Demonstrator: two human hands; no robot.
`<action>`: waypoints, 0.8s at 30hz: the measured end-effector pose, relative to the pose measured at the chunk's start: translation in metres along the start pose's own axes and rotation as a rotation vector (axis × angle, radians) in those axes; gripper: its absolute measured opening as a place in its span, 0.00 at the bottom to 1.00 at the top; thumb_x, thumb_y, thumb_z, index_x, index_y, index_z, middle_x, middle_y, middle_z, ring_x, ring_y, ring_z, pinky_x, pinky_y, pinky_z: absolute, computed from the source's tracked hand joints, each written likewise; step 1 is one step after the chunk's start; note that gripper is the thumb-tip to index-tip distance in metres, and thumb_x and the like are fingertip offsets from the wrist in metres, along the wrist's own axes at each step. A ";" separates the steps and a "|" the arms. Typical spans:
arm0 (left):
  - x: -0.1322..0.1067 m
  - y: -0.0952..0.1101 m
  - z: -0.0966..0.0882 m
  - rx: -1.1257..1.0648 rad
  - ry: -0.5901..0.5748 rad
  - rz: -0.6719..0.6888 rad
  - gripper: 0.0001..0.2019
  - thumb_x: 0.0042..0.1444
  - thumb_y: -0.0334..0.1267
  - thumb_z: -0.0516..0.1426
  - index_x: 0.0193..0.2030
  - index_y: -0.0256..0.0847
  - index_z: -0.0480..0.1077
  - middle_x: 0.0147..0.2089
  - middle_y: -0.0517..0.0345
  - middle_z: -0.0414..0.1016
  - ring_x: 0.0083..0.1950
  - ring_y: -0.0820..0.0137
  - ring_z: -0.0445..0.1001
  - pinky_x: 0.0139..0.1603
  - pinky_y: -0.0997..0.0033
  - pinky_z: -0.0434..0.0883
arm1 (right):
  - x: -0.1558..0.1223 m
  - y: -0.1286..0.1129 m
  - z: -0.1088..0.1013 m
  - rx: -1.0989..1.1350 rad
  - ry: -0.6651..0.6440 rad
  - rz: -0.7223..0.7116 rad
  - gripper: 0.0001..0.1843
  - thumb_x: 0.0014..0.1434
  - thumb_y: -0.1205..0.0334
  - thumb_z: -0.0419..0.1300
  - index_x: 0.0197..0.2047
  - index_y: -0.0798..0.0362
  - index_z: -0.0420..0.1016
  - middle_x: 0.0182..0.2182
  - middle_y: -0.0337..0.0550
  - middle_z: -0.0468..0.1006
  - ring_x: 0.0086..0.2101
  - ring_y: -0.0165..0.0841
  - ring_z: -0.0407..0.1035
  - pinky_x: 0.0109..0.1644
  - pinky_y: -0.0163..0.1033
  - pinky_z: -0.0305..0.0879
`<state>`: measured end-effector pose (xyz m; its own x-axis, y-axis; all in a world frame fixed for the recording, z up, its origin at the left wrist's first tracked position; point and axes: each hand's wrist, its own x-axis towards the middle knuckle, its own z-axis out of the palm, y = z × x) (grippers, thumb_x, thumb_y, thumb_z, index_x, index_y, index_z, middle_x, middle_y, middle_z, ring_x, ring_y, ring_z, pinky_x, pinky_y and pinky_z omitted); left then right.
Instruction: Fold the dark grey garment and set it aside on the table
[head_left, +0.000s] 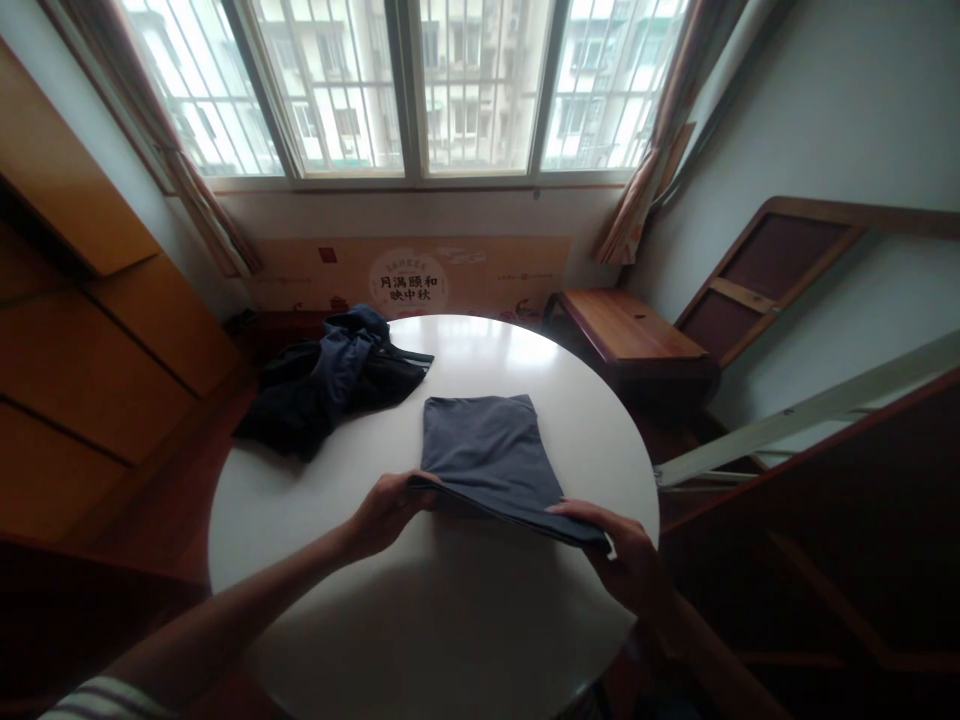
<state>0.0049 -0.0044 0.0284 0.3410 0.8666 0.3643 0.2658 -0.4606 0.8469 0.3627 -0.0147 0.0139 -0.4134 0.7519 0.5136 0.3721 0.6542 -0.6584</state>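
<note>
A dark grey garment [487, 440], folded into a rough rectangle, lies on the round white table [337, 570]; its exact kind cannot be made out. Its near edge is lifted a little off the tabletop. My left hand [394, 510] pinches the near left corner between thumb and fingers. At the near right corner, my right hand [626, 550] grips the same edge, with the thumb on top and the fingers partly hidden under the cloth. The far edge of the fabric rests flat on the table.
A crumpled heap of black and navy clothes [322, 380] hangs over the table's back left edge. Behind on the right stands a low wooden cabinet [630, 325]. Orange cupboards [67, 380] line the left side, and a barred window [412, 90] is ahead.
</note>
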 end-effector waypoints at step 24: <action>0.124 -0.071 -0.011 -0.104 0.274 -0.724 0.26 0.44 0.59 0.65 0.20 0.35 0.69 0.17 0.63 0.62 0.19 0.76 0.58 0.21 0.75 0.52 | 0.139 0.090 0.039 0.327 0.183 0.747 0.23 0.54 0.44 0.58 0.38 0.57 0.75 0.24 0.42 0.76 0.24 0.33 0.68 0.27 0.35 0.61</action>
<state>0.0186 0.1375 0.0175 -0.1237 0.9674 -0.2212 0.2465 0.2459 0.9374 0.3063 0.1453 0.0049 -0.0013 0.9983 -0.0590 0.2235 -0.0573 -0.9730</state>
